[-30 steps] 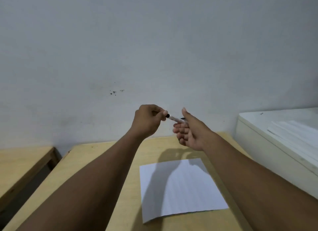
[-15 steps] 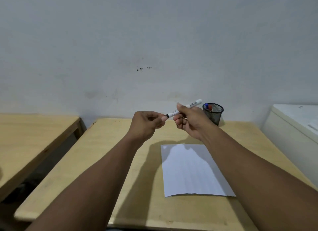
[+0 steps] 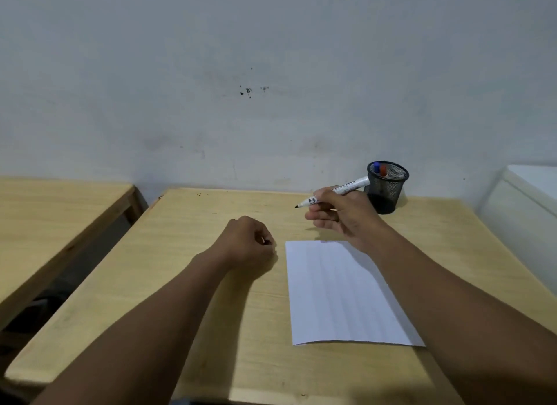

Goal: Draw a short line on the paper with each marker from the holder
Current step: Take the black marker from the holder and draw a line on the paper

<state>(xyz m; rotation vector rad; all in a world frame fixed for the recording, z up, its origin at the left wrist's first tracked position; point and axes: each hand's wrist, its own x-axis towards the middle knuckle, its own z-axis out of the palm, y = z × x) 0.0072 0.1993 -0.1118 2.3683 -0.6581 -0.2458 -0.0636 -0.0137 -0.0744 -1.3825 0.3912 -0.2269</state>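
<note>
My right hand (image 3: 340,216) grips a white marker (image 3: 349,188) with its black tip bare and pointing left, held above the table just beyond the top edge of the white paper (image 3: 340,293). My left hand (image 3: 250,245) is a closed fist resting on the table to the left of the paper, with a small dark piece, apparently the marker's cap (image 3: 266,241), showing between its fingers. A black mesh holder (image 3: 387,187) stands at the back right of the table with a blue-capped and a red-capped marker (image 3: 379,168) in it.
The work surface is a light wooden table (image 3: 187,284) against a grey-white wall. A second wooden table (image 3: 54,211) stands to the left across a gap. A white cabinet (image 3: 524,205) borders the right side.
The cap has come off the marker. My left hand dropped to the table beside the paper with it, and my right hand moved right with the uncapped marker. The view tilted down.
</note>
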